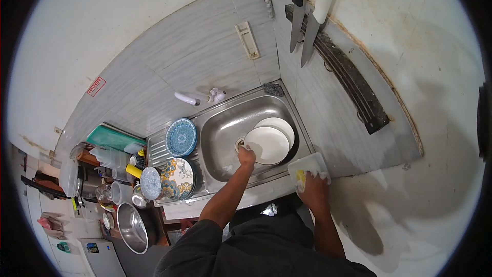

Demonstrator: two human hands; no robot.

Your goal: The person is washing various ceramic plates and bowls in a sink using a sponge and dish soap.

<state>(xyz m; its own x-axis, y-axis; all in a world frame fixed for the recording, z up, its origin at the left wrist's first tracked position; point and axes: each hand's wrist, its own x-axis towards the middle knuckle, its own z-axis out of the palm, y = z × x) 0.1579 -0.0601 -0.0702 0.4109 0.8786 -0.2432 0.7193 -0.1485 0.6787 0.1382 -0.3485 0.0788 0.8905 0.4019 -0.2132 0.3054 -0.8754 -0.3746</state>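
Note:
My left hand [247, 156] grips the left rim of a white plate [268, 144], which is held over the stainless steel sink [219, 134]. Behind it a second white plate [286, 127] rests in the right side of the basin, partly covered by the first. My right hand [316, 190] reaches into a clear plastic container [313, 161] at the sink's right front corner. White suds surround its fingers, which close on a yellow sponge [300, 180]; the fingertips are partly hidden.
A white faucet [188, 98] sits behind the basin, and a scouring pad [273, 89] in the back corner. On the drainboard stand a blue patterned plate [181, 137] and stacked floral plates [177, 177]. A steel bowl [132, 227] is further left. Knives [307, 38] hang on the right wall.

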